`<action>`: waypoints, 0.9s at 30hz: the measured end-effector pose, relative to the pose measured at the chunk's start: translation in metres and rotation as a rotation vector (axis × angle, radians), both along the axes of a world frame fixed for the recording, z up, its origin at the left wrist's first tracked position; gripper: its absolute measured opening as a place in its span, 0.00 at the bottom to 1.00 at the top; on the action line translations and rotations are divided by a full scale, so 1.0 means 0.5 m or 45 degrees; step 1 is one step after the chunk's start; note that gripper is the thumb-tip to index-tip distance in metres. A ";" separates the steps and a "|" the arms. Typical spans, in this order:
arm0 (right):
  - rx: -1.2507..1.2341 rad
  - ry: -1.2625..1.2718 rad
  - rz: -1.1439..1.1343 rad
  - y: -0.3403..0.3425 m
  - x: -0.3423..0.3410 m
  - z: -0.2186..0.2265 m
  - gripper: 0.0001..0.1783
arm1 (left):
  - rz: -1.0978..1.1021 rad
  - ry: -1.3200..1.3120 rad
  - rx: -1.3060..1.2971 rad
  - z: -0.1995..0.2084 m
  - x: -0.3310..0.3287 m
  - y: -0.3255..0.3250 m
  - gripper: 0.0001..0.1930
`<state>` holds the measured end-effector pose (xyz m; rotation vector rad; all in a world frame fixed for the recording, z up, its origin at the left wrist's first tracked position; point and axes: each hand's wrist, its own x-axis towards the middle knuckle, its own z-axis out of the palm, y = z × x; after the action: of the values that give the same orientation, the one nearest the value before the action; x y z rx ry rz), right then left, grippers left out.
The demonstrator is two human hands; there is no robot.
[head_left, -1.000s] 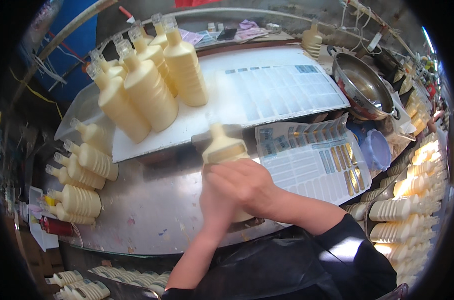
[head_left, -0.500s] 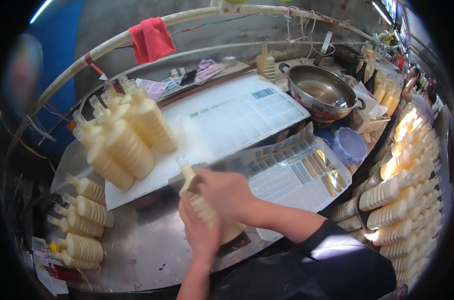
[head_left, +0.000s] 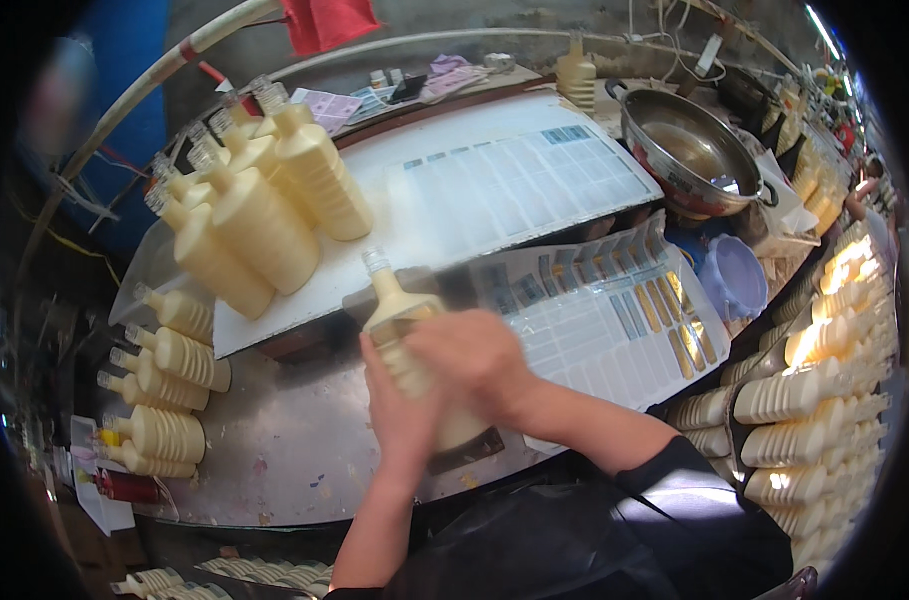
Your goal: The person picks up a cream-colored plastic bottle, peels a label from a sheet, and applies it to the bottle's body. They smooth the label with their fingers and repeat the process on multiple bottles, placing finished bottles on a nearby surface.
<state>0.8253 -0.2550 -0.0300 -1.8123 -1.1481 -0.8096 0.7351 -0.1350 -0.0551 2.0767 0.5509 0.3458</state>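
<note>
- Left hand [head_left: 403, 410]: half-closed, holding the bottle's left side.
- Ribbed cream plastic bottle [head_left: 405, 305]: over the worktop [head_left: 285, 440], clear neck pointing away, middle hidden by hands.
- Right hand [head_left: 475, 360]: blurred, curled over the bottle; grip unclear.
- Label sheet [head_left: 575, 350]: gold and blue-grey strips, print unreadable.

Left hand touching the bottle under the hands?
Touching. The head view shows the left hand against the left side of the bottle, no gap visible.

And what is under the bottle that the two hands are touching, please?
Near the bottom of the bottle, the edge of a dark flat piece shows, with the grey tabletop beside it. What lies under the bottle's middle is covered by the bottle itself.
</note>
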 end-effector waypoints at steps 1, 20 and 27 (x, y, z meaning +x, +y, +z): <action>-0.144 0.026 0.038 0.021 -0.014 0.012 0.12 | -0.012 -0.067 0.058 -0.026 0.001 0.009 0.55; -0.515 0.956 -0.551 -0.191 0.085 -0.086 0.15 | 0.013 -0.217 -0.464 -0.013 -0.001 -0.005 0.52; -0.924 0.820 -0.723 -0.316 0.136 -0.210 0.24 | 0.016 -0.198 -0.474 -0.013 -0.001 -0.007 0.50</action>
<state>0.8930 -0.4129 -0.1352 -2.7878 -0.5075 -0.0176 0.7348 -0.1386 -0.0616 1.6732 0.4936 0.3773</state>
